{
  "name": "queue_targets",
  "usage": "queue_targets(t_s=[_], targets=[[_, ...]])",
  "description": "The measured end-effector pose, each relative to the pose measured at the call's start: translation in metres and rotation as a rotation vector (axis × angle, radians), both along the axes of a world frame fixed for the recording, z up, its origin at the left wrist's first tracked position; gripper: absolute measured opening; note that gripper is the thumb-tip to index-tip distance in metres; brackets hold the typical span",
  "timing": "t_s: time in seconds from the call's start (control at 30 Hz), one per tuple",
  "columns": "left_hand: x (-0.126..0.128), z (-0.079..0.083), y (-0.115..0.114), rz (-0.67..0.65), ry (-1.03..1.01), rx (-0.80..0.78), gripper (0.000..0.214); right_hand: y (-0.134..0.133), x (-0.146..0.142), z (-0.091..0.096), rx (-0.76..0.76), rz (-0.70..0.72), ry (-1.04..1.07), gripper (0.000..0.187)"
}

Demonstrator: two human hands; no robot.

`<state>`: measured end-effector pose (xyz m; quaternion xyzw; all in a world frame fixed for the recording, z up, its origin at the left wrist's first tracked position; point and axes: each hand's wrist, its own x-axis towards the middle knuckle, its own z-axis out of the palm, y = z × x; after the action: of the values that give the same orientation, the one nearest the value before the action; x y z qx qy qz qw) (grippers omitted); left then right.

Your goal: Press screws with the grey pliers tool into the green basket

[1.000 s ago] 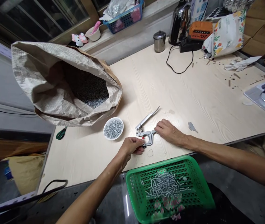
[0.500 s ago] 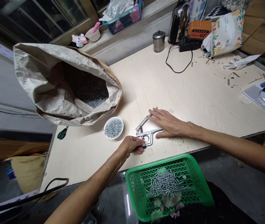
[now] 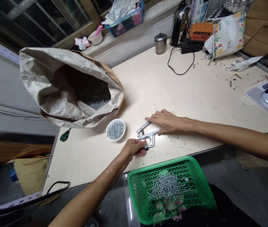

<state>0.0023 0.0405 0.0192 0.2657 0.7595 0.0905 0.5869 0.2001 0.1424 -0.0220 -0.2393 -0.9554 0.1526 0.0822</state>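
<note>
Silver snap-fastener pliers [image 3: 150,136] lie on the table with their handles apart and a coil spring between them. At the jaw end, my left hand [image 3: 135,147] is closed in a pinch; a bit of red shows by its fingertips, and what they hold is hidden. My right hand [image 3: 169,121] grips the handles, fingers over the upper one and thumb against the lower one. Left of the pliers stands a white bowl [image 3: 115,130] full of small metal screw-like pieces. Nearer me, a green basket [image 3: 134,201] holds a pile of longer, ridged silver pieces.
A large woven sack [image 3: 63,107] of dark metal pieces stands open at the left. Green-handled scissors [image 3: 65,135] lie below it. Toward the back are a lidded metal canister [image 3: 160,44], an electric kettle [image 3: 180,23] and a black cable [image 3: 181,73].
My right hand's fingers have drawn in from a spread pose and now curl over the upper handle. My left hand keeps its pinch at the jaw. The view has shifted slightly.
</note>
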Motion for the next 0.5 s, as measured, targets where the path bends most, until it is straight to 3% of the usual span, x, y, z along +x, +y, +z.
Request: queue_targets(t_s=[0.07, 0.2, 0.27, 0.37, 0.5], targets=[[0.002, 0.001, -0.006, -0.134, 0.145, 0.112, 0.025, -0.003, 0.003, -0.003, -0.018, -0.013, 0.046, 0.074], [0.013, -0.002, -0.011, -0.542, 0.633, 0.682, 0.027, -0.008, 0.005, -0.008, -0.065, -0.020, 0.119, 0.080], [0.019, -0.009, -0.004, -0.744, 0.674, 0.893, 0.046, -0.011, 0.004, -0.009, -0.085, -0.016, 0.140, 0.084], [0.025, -0.018, 0.014, -0.979, 0.624, 0.955, 0.063, -0.012, 0.004, -0.006, -0.108, -0.045, 0.106, 0.088], [0.028, -0.016, 0.032, -1.109, 0.676, 0.843, 0.066, -0.011, 0.011, 0.009, -0.139, -0.152, -0.081, 0.070]])
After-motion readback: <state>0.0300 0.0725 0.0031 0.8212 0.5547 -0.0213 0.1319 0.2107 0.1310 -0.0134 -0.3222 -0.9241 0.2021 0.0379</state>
